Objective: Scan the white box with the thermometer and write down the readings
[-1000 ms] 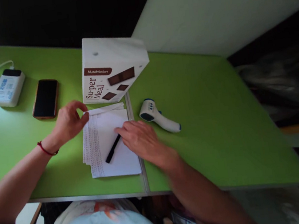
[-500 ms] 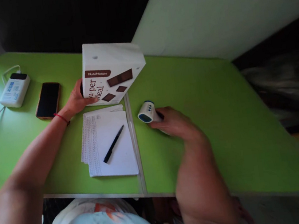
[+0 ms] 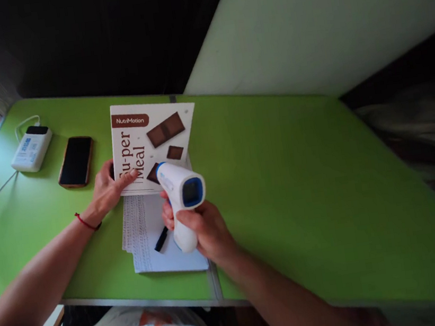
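Observation:
My left hand (image 3: pixel 112 186) grips the lower left edge of a white box (image 3: pixel 157 133) printed with brown chocolate pieces and "NutriMotion", its thumb across the front. In my right hand (image 3: pixel 204 226) is a white and blue infrared thermometer (image 3: pixel 183 189), my fingers wrapped round its handle. Its nose points at the lower part of the box front, and its small screen faces me. Below the box lie stacked paper sheets (image 3: pixel 150 260) with a black pen (image 3: pixel 161 240) on them. The thermometer and my right hand hide part of the pen and the sheets.
On the left of the green table (image 3: pixel 306 199) lie a dark phone (image 3: pixel 76 161) in an orange-brown case and a white power bank (image 3: pixel 32 149) with cables plugged in. A pale wall (image 3: pixel 283 26) rises behind the table.
My right hand has lifted the thermometer off to the left and turned it upright toward the box. The box has tilted back, showing its front more squarely, still in my left hand.

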Demonstrator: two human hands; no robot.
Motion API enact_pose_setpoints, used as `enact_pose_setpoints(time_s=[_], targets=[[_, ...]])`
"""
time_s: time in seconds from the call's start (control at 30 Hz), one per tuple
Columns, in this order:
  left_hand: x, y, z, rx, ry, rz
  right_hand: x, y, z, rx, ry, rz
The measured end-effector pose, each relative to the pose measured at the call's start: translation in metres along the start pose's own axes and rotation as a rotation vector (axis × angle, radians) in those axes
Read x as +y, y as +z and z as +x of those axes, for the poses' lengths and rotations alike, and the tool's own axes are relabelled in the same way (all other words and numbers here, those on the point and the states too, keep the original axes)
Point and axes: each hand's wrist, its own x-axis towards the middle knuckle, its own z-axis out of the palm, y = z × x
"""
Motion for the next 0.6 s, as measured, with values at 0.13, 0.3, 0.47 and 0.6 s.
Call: enact_pose_setpoints(time_s=[0.13, 0.3, 0.47, 0.6], targets=[[0.002, 0.002, -0.003, 0.030, -0.051, 0.068, 0.016, 0.008, 0.001, 0.075, 0.069, 0.045], [0.008, 0.002, -0.005, 0.009, -0.082, 0.077, 0.027, 0.014, 0.002, 0.137, 0.090, 0.093], [0.008, 0.002, -0.006, 0.021, -0.050, 0.077, 0.026, 0.015, 0.000, 0.124, 0.183, 0.067], [0.007, 0.000, -0.006, -0.036, 0.015, 0.057, 0.022, 0.013, 0.001, 0.141, 0.179, 0.030]])
